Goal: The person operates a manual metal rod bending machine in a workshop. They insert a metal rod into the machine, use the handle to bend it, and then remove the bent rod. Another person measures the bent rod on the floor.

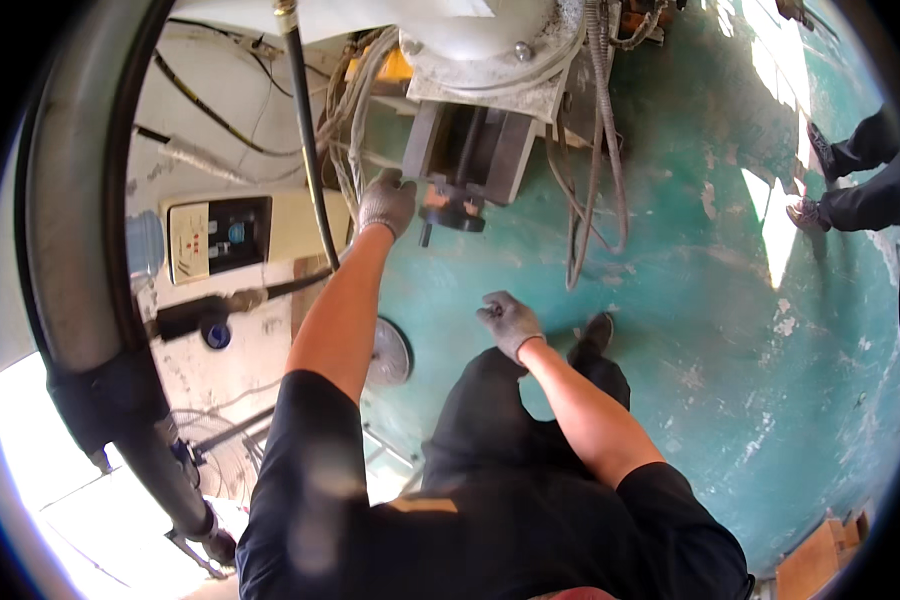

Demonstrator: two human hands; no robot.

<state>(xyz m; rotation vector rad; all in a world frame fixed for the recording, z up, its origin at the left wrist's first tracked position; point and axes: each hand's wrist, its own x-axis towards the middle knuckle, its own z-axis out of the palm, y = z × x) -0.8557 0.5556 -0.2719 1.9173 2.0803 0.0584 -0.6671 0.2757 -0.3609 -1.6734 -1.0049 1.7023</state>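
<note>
My left hand (387,203), in a grey work glove, reaches forward to the left corner of a metal slide unit (515,150). Its fingertips are partly hidden, so their grip is unclear. Just right of it is a dark round handwheel (452,212) with a small crank handle, on the slide's near end. My right hand (510,322), also gloved in grey, hovers above my right knee with its fingers curled closed. What lies inside that fist, if anything, is too small to make out. Behind the left hand runs a bundle of grey cables (355,120).
A white machine body (490,50) rises above the slide. A beige box with a dark panel (238,233) and a hanging black hose (308,130) are at left. A round metal disc (390,352) is beside my leg. Cables (598,180) trail on the green floor (710,330). Another person's legs (870,180) stand at far right.
</note>
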